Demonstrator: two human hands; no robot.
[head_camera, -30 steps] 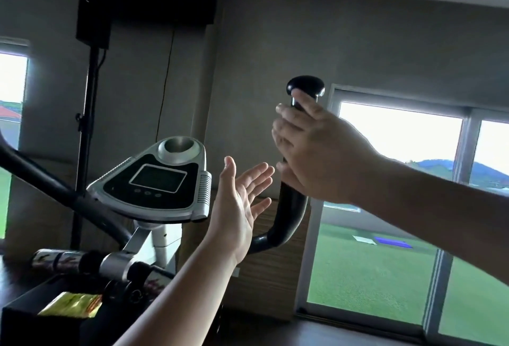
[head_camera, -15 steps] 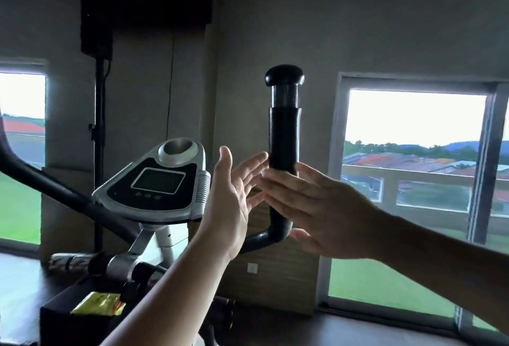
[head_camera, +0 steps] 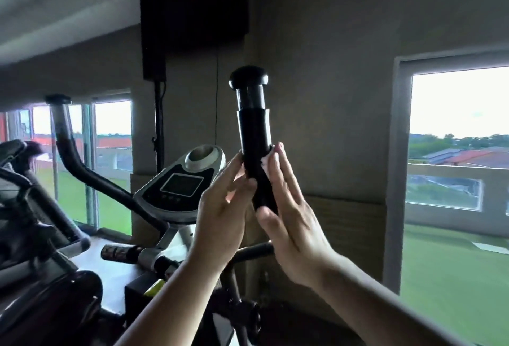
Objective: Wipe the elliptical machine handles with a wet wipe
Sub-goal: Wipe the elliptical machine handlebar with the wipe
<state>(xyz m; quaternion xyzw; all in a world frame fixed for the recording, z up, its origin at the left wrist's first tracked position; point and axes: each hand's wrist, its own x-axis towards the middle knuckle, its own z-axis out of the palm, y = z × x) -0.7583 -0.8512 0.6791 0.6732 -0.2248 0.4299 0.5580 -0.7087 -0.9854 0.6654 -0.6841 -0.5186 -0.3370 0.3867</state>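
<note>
Pressing on the black handle (head_camera: 254,139) from both sides, we keep it upright between our palms, just right of the machine's display (head_camera: 179,186). Our left hand (head_camera: 220,208) lies with its fingers straight and together, the tips touching the grip. Our right hand (head_camera: 289,219) lies flat along the other side, fingers straight and together. A small white patch, seemingly the wipe (head_camera: 268,157), shows under them.

Black handle (head_camera: 254,136); silver-and-black console (head_camera: 181,183).
</note>
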